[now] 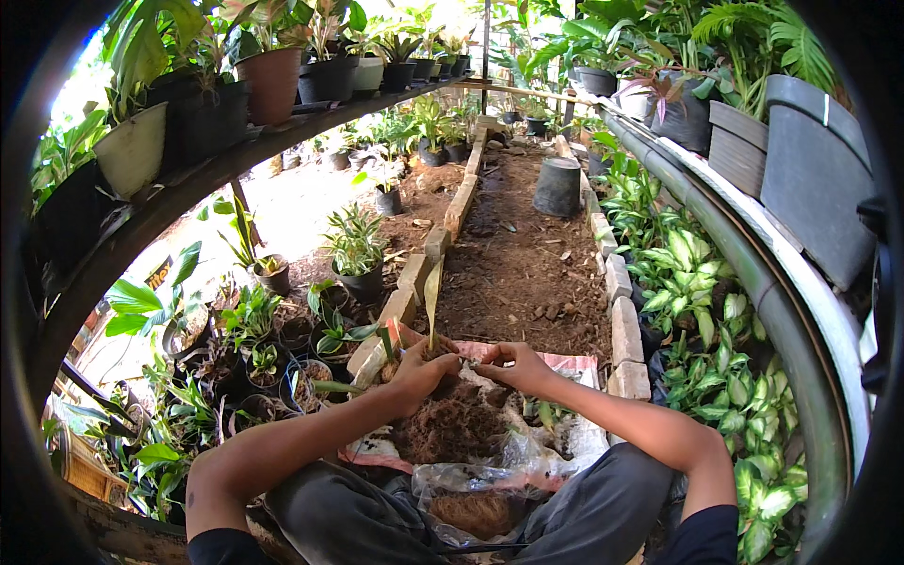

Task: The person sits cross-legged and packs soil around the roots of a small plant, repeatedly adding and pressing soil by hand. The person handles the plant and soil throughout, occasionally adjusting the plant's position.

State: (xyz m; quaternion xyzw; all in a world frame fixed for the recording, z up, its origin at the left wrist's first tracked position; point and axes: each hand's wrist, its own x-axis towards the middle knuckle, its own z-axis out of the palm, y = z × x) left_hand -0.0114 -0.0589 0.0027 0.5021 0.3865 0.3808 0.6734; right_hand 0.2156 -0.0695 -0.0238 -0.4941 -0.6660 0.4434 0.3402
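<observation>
My left hand (421, 369) grips the base of a plant with one long, upright, yellowish-green leaf (433, 300). At its right, my right hand (521, 369) pinches a thin dark strand (467, 361), perhaps a root, between thumb and fingertips. Below both hands a heap of brown fibrous growing medium (452, 427) lies on a white and red plastic sack (583, 364). Nearer my lap is a clear plastic bag (452, 480) with brown fibre (477, 514) inside. Small green cuttings (546, 415) lie under my right forearm. Another short leafy plant (385, 344) stands just left of my left hand.
Brick edging (625, 321) borders the soil path (522, 268), where an upturned black pot (558, 187) stands. Potted plants (359, 251) crowd the left. Along the right run variegated plants (681, 265) and a bamboo rail (741, 244). A raised shelf (205, 159) holds pots at upper left.
</observation>
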